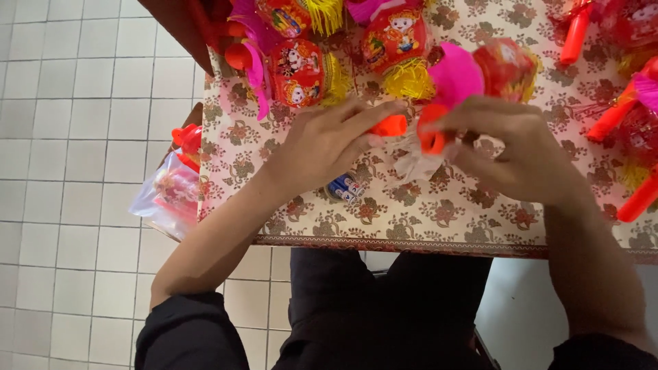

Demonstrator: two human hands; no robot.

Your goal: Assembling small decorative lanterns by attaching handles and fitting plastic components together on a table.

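Note:
My left hand rests on the flowered tablecloth and pinches a short orange plastic tube between thumb and fingers. My right hand grips the orange handle of a toy lantern whose pink fringe and red printed body stick out past my fingers. The two orange parts are a few centimetres apart. A scrap of clear wrapping lies under them. Small batteries show just below my left palm.
Several finished red, yellow and pink lanterns crowd the far side of the table, with orange handles at the right edge. A clear plastic bag of parts hangs off the table's left side over a white tiled floor.

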